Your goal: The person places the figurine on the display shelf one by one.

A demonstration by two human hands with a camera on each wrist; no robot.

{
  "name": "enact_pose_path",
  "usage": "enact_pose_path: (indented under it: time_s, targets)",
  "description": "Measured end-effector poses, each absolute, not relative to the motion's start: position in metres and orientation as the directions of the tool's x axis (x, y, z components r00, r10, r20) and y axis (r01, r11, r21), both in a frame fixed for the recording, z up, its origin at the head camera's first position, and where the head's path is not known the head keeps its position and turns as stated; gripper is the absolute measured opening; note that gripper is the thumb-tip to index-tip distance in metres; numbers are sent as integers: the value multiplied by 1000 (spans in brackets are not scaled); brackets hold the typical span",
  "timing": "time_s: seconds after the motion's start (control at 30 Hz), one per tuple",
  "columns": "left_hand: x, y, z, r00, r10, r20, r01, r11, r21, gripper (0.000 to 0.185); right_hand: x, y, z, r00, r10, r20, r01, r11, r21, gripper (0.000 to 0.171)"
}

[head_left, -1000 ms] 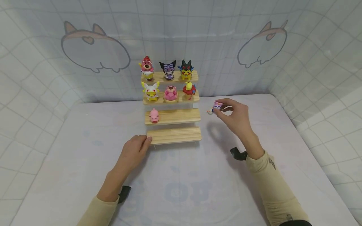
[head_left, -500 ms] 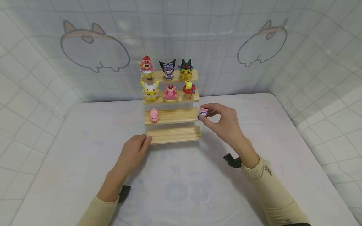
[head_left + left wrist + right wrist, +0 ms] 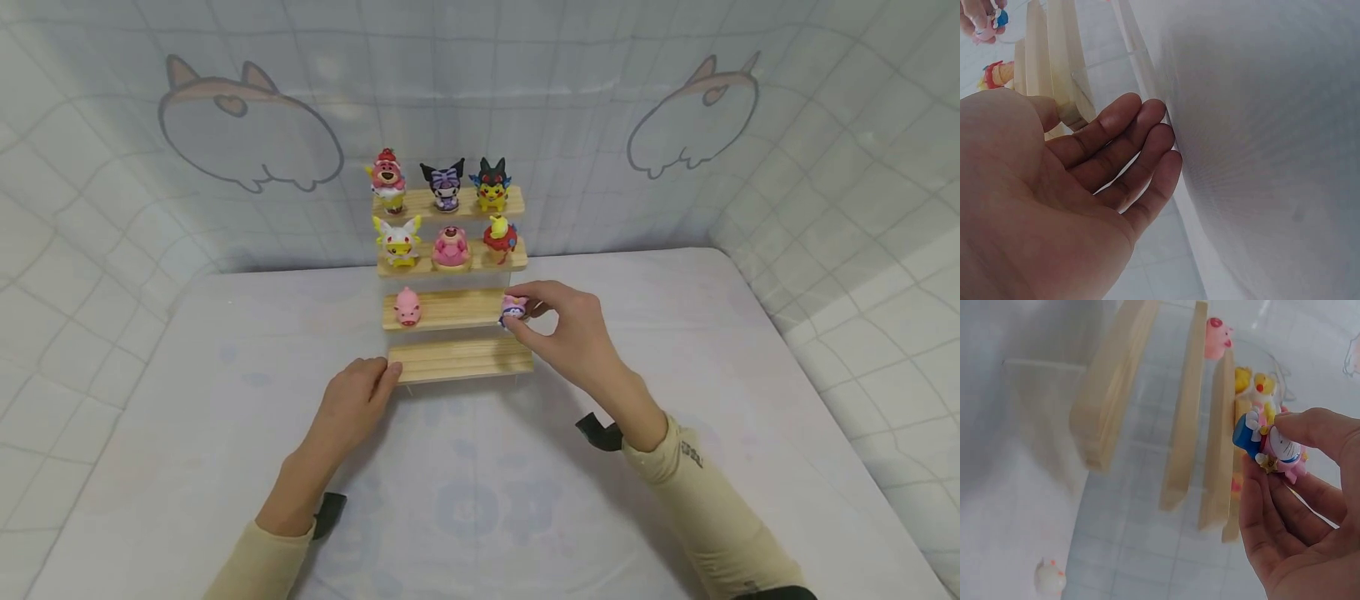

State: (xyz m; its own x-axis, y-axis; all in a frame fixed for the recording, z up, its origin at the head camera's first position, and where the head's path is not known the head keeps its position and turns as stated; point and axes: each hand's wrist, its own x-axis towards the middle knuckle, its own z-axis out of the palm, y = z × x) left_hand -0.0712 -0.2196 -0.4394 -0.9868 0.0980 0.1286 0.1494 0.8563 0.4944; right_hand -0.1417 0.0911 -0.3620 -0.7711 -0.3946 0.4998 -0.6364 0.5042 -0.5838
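Observation:
My right hand (image 3: 573, 333) pinches a small toy figurine (image 3: 1284, 449) between thumb and fingers. It has a pink hood, a white face, a gold star and a blue part. In the head view it overlaps the right end of the third shelf down (image 3: 457, 308) of a wooden stepped display stand. A pink pig figurine (image 3: 407, 308) sits at that shelf's left end. My left hand (image 3: 356, 400) grips the left end of the lowest shelf (image 3: 465, 360), thumb on top. In the left wrist view its other fingers are loosely bent beside the stand.
Figurines fill the two upper shelves, among them a purple-and-black one (image 3: 446, 185) and a red-and-yellow one (image 3: 500, 240). A small white figurine with orange spots (image 3: 1050, 577) shows low in the right wrist view. Behind the stand hangs a checked cloth (image 3: 585, 125).
My right hand has carried the pink-hooded figurine leftward from beside the stand to the right end of the third shelf. My left hand has stayed on the lowest shelf.

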Motion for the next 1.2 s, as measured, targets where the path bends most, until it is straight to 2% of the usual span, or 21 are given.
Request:
enact_pose_path:
  time_s: [0.47,0.93,1.2]
  targets:
    - [-70,-222,-445,-988,95,121,144,849,509,37,-155,42,-362,-741,-448,500,-670,450,-590,28]
    - [-70,-219,-442,-987,106,118,151,847,510,36,-164,15,-379,-791,-437,428,-612,555,-564,35]
    - [-70,-220,-438,-990,96,101,134,854,502,35,-167,10,-382,-808,-409,425,-589,530,-610,35]
